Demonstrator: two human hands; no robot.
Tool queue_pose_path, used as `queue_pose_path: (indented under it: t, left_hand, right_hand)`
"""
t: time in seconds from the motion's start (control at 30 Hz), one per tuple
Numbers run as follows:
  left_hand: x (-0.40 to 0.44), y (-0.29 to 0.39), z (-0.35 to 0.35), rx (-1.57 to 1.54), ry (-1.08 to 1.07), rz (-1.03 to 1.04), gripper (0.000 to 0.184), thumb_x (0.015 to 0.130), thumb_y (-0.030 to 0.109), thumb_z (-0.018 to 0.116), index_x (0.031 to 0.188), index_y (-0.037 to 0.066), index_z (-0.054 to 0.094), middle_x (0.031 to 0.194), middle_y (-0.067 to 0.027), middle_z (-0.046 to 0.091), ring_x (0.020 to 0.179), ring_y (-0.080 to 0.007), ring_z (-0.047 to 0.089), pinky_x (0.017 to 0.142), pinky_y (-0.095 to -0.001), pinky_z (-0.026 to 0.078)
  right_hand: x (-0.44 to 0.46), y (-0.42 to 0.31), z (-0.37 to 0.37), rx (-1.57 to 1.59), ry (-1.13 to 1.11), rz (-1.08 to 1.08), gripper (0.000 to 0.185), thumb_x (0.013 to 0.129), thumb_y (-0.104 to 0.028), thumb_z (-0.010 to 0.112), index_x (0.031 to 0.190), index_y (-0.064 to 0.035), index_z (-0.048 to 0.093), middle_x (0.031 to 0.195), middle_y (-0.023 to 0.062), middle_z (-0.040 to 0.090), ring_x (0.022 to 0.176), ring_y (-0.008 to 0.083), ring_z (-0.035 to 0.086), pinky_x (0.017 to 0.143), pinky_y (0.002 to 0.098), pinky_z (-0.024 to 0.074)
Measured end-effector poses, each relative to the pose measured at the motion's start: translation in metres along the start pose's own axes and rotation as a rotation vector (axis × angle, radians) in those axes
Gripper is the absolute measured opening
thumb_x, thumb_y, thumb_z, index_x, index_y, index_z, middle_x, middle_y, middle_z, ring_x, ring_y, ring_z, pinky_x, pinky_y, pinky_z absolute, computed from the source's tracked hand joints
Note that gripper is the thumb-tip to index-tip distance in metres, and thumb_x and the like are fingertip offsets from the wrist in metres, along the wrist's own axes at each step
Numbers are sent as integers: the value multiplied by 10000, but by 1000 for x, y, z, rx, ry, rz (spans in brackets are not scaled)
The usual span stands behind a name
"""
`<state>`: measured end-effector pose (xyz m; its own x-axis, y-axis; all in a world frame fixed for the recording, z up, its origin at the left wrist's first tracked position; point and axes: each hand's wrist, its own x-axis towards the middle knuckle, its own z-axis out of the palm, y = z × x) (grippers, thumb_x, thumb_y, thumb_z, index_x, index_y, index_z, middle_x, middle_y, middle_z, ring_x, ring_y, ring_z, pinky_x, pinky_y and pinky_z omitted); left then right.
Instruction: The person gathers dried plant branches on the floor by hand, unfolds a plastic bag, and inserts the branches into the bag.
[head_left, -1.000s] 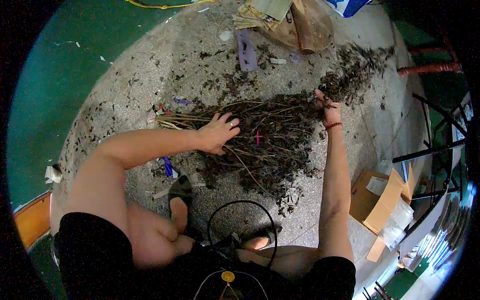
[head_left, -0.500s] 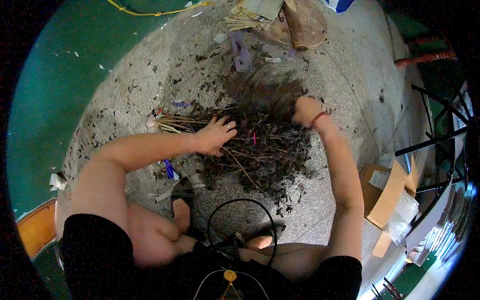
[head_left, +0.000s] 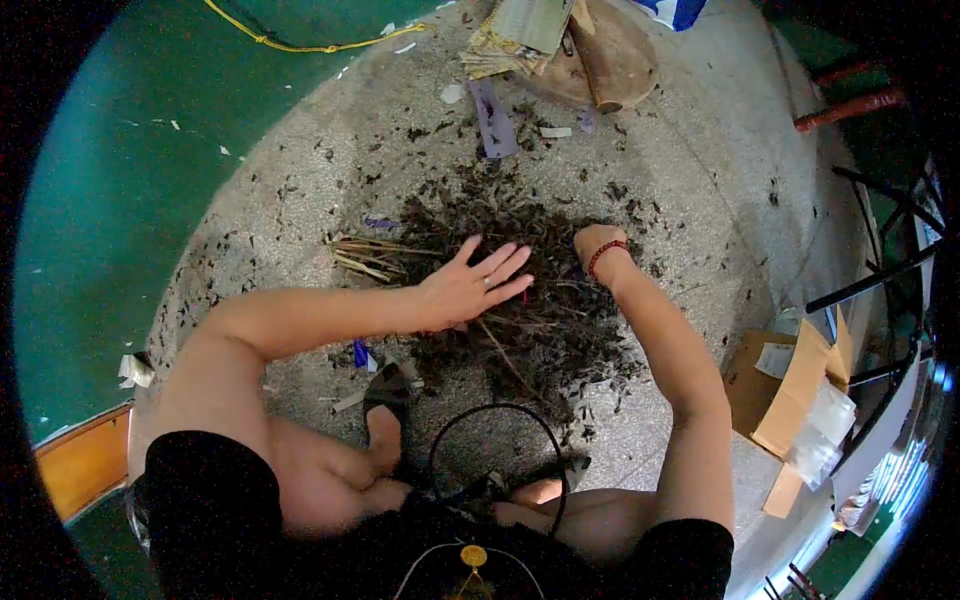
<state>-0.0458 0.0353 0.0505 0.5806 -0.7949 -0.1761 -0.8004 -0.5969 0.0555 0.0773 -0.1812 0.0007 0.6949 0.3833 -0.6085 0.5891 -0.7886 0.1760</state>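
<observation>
Nothing can be read. The cardboard box [head_left: 782, 390] at the lower right bears a white label [head_left: 774, 360], and the printed papers [head_left: 520, 35] at the top centre show marks too small to make out.

Speckled grey flooring [head_left: 700, 190] is spreading across the centre, with green flooring [head_left: 110, 250] lying along the left. Dark metal frames [head_left: 880, 285] and a reddish-brown bar [head_left: 850, 108] are standing at right. Bright light is falling at lower right. An orange-brown wooden panel [head_left: 85, 462] is showing at lower left.
</observation>
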Motion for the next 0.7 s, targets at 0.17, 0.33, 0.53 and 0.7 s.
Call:
queue_pose_path:
  t: [0.17,0.33,0.53,0.7]
  left_hand:
    - [29,-31,4,-267,-139,-123,1323,354,411,829,1363,93,34,1391,-244,58,1277,-403,119,942,-610,194]
    - [40,-44,15,-481,-281,-137,1302,459,370,824,1359,130,-86,1379,-243,111,1244,-390,215,952,-550,228]
    - [46,-46,19,-537,-210,-235,1290,455,360,818,1361,138,-73,1372,-247,134,1232,-405,237,944,-558,238]
    - [58,-53,30,-602,-106,-367,1290,467,390,803,1357,113,-90,1362,-267,142,1214,-423,260,936,-554,262]
  right_hand:
    - [5,-4,11,-109,124,60,142,742,-108,539,809,-111,664,839,66,651,803,235,629,601,369,487]
    - [-12,14,-7,-158,178,-4,148,772,-157,527,862,-102,630,818,68,641,804,235,611,833,518,352]
    - [-88,69,-26,-41,937,51,245,728,-261,596,876,-69,627,847,123,634,803,303,598,832,520,370]
    - [-164,93,39,323,-48,-162,313,751,-286,605,838,15,599,699,166,625,667,251,628,581,381,507]
